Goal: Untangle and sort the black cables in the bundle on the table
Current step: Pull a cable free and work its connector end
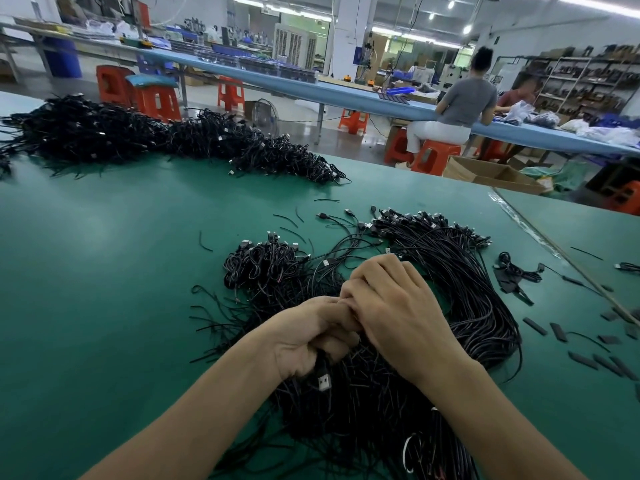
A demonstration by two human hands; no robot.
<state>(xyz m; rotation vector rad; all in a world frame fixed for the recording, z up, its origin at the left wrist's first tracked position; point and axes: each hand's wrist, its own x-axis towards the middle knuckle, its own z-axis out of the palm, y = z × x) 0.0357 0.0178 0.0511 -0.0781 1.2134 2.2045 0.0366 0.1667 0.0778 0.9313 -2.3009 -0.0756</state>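
Gripping a black cable (320, 364) in the left hand (304, 341), with fingers clamped round it just above its USB plug (324, 381), keeping the plug pointing toward the near edge of the green table (104, 271) and the cable's length running near-to-far. Pressing the right hand (391, 313) against the left, knuckles bent; not possible telling what it is pinching. Working over the bundle (467, 282) mid-table, its strands arcing from far-right plugs nearward.

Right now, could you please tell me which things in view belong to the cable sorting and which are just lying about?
In the job: tangled bundle; USB cable, gripped by the left hand; right hand against the left; straightened bunch.
Lying about: flat black strips; cardboard box; orange stools; far cable pile.
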